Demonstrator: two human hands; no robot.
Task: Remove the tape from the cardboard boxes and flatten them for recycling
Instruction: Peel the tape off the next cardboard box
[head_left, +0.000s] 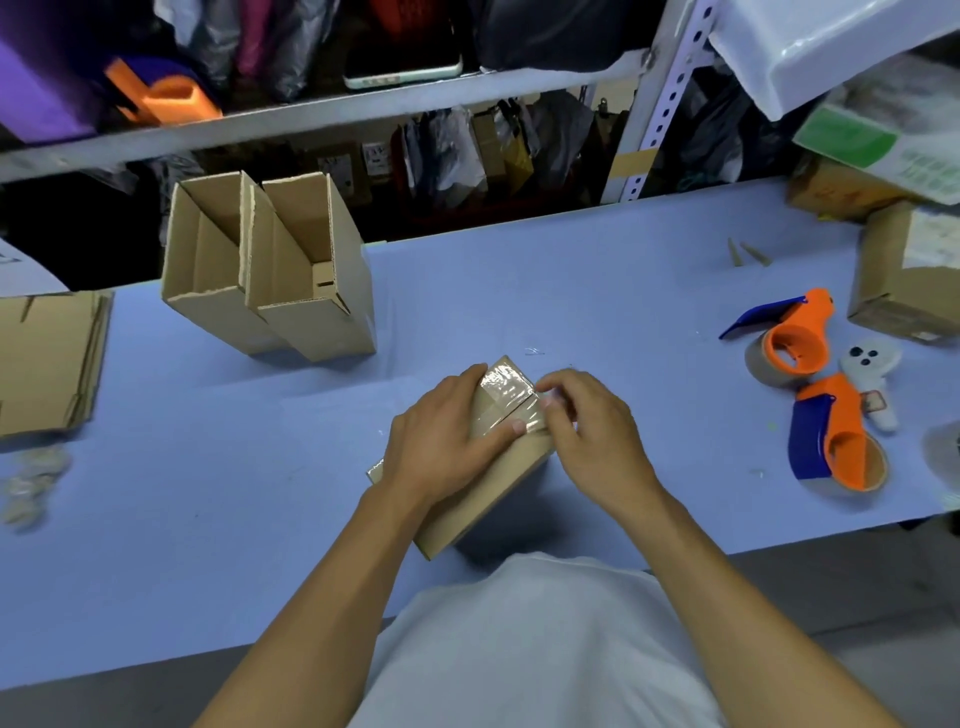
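Small taped box (488, 467) lies at table centre, taped end toward 12 o'clock. Left hand (441, 441) wraps the box, thumb pressed across the top, likely to steady it. Right hand (587, 421) pinches clear tape (506, 392) at the 3 o'clock edge, probably to peel. The fingertips hide the tape's end. 2 opened boxes (270, 270) stand at 10 o'clock.

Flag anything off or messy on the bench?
Minor only: crumpled tape scraps lie loose at the left edge of the table, and two small cardboard slivers lie near the far right. Nothing looks spilled or broken.
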